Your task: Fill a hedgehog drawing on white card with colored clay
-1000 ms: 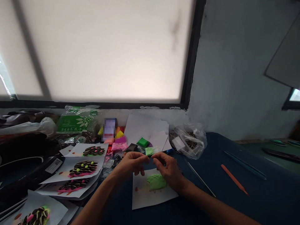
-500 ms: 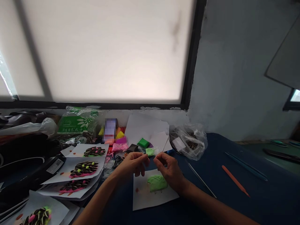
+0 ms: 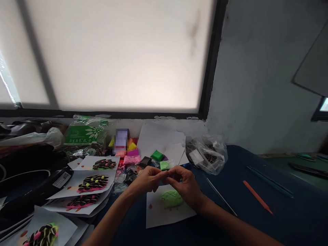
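My left hand (image 3: 150, 178) and my right hand (image 3: 185, 182) meet fingertip to fingertip above a white paper sheet (image 3: 159, 217). Both are closed in a pinch, and whatever lies between the fingertips is too small or hidden to make out. On the sheet below, a flattened patch of light green clay (image 3: 172, 199) is spread, partly covered by my right hand, with a small brown spot to its left. Just beyond the fingers sits a light green clay block (image 3: 164, 166), and behind it a darker green clay packet (image 3: 157, 155).
At left lie stacked papers (image 3: 64, 191) bearing clay and striped seeds. A clear bag of seeds (image 3: 208, 155) stands at the back right. A thin metal rod (image 3: 221, 196), an orange clay tool (image 3: 257, 197) and blue tweezers (image 3: 269, 181) lie to the right. Pink clay packets (image 3: 132, 160) are behind.
My two hands have come together; the gap between their fingertips has closed. The view has shifted very slightly, while the paper and clay stay in place.
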Motion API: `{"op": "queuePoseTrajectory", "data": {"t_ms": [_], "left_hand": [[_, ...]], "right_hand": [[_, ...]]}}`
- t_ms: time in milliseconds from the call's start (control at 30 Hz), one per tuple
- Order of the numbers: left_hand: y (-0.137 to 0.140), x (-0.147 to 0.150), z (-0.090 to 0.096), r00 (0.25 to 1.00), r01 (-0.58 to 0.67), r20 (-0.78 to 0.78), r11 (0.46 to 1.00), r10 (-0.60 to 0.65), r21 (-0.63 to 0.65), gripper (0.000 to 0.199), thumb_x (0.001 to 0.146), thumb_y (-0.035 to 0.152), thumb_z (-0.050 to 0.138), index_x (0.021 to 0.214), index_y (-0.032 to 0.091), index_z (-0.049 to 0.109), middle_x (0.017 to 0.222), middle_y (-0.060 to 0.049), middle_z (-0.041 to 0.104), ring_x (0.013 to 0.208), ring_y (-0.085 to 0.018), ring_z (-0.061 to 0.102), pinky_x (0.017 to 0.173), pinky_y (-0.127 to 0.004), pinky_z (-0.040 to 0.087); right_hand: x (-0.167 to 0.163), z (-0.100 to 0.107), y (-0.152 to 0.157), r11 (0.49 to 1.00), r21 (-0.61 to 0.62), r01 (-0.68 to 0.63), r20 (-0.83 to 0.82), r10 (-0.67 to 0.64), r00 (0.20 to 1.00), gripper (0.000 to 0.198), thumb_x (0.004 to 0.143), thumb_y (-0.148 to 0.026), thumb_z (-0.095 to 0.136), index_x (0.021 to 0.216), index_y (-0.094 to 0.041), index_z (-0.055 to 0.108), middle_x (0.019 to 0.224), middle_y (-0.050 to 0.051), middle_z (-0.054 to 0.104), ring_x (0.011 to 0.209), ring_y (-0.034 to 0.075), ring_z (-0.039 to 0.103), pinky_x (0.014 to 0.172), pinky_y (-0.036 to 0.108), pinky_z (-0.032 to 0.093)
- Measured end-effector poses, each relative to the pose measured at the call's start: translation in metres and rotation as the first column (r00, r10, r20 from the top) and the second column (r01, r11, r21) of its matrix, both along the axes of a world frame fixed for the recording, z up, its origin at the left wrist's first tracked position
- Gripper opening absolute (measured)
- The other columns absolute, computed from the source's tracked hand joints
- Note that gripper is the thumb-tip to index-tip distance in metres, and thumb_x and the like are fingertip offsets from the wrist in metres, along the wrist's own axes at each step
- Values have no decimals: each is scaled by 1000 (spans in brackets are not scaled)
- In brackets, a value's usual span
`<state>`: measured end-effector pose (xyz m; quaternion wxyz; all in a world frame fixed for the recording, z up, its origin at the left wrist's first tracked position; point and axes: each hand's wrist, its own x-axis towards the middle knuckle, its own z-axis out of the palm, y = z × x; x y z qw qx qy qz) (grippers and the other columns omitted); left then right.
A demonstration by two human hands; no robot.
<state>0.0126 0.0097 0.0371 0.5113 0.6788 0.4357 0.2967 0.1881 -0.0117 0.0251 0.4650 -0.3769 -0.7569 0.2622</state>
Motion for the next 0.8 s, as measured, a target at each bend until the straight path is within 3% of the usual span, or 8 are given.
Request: {"op": "queuePoseTrajectory", "data": {"t_ms": [167, 267, 400, 800], "left_hand": [[7, -11, 0, 988, -30, -140, 975, 62, 219, 40, 80, 52, 59, 69, 16, 71, 58, -1, 60, 52, -13, 49, 49, -23, 32], [12, -18, -10, 944, -34, -302, 947, 135, 318, 19, 73, 29, 62, 80, 16, 75, 77, -4, 69, 70, -19, 59, 58, -24, 38], [15, -21, -23, 903, -1, -408, 950, 136, 314, 18, 62, 17, 61, 74, 17, 74, 74, -4, 68, 71, -21, 61, 58, -25, 38], [17, -21, -26, 897, 9, -424, 952, 127, 305, 15, 62, 16, 59, 69, 19, 72, 70, -2, 66, 68, -20, 59, 57, -24, 37]], "right_hand": [[2, 1, -3, 1000, 23, -6, 54, 5, 999, 16, 91, -28, 59, 83, -18, 68, 77, 2, 63, 64, 13, 53, 59, 25, 44], [3, -1, -10, 998, 34, -44, 135, 39, 990, 14, 89, -22, 59, 81, -19, 70, 78, 3, 61, 69, 15, 57, 62, 26, 45], [6, -6, -17, 997, 45, -60, 237, 48, 970, 10, 82, -14, 64, 85, -20, 72, 85, 4, 60, 76, 17, 59, 65, 27, 47], [5, -17, -20, 990, 114, -83, 458, 21, 889, 14, 82, -12, 68, 88, -22, 76, 96, 7, 60, 90, 23, 57, 81, 40, 44]]}}
